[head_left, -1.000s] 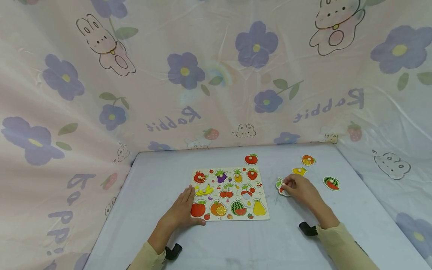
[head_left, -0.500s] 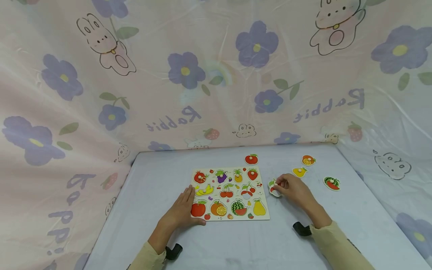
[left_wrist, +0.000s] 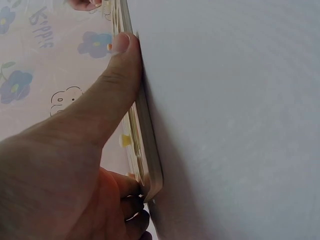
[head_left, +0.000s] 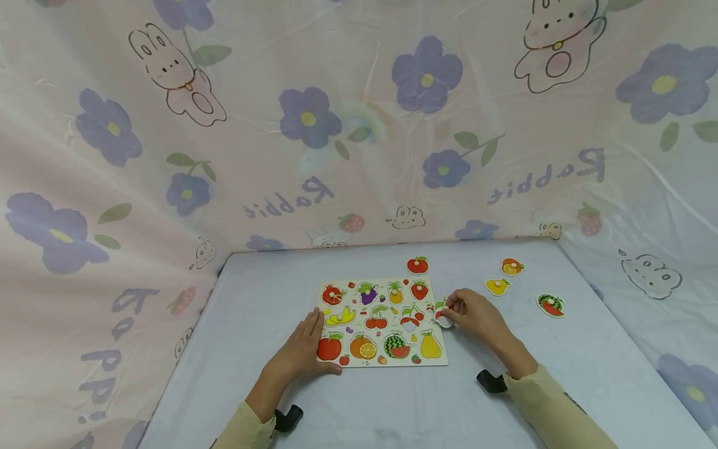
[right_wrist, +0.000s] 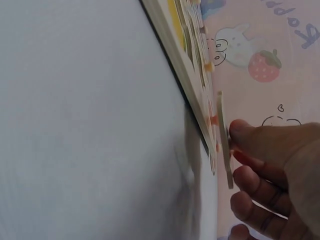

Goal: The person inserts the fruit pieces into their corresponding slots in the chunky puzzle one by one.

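Right hand pinches a red-and-white fruit piece over the puzzle board's right edge.

The right hand (head_left: 479,318) reaches in from the right, thumb and fingertips meeting on the fruit piece (head_left: 442,321) and partly hiding it; the piece hangs raised, nearly parallel to the puzzle board (head_left: 399,363). The left hand (head_left: 300,349) rests against the board's left side, fingers extended, thumb along its near edge. On the table (head_left: 392,399), an apple piece (head_left: 417,265) lies beyond the board; pear (head_left: 497,287), orange (head_left: 512,267) and watermelon pieces (head_left: 551,305) lie to the right.
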### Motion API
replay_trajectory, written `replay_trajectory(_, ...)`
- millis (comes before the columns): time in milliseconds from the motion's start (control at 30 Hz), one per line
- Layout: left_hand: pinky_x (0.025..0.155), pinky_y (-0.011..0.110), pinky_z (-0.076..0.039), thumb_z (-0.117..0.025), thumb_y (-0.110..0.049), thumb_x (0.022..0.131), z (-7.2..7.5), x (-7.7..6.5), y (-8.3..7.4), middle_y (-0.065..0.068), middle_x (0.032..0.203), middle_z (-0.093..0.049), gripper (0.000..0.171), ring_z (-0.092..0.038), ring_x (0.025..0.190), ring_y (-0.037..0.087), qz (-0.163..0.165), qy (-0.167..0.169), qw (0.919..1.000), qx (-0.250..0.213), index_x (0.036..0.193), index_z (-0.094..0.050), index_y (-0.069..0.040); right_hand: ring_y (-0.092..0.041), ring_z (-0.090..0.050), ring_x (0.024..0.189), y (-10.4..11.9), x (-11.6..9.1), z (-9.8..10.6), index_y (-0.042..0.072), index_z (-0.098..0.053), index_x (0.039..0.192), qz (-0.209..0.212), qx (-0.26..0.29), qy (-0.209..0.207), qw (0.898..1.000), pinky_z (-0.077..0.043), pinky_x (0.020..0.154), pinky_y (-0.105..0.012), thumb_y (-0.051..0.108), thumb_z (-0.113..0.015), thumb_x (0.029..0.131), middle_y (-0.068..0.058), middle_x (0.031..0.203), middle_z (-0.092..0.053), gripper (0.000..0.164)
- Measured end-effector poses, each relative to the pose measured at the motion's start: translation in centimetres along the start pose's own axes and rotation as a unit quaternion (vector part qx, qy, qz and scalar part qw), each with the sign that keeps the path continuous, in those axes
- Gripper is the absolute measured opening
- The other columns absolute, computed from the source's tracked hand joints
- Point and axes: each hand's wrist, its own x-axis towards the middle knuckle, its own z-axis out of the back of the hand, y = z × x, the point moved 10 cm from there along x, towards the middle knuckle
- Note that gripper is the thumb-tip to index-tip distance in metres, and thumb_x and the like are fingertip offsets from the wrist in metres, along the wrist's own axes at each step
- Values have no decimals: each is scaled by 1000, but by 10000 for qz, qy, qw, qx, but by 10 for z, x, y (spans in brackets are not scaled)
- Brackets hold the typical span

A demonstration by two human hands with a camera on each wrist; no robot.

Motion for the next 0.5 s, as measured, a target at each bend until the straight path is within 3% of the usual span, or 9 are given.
replay_trajectory(500,133,53,-22,-94,-57,76,-1,2,2,22,177,-18,133,-18,164,40,-39,9,10000,6,168,-20,5,-14,-51,72,21,4,-16,13,-70,96,142,-5,-12,9999,-42,62,-26,25,-88,92,3,81,-58,22)
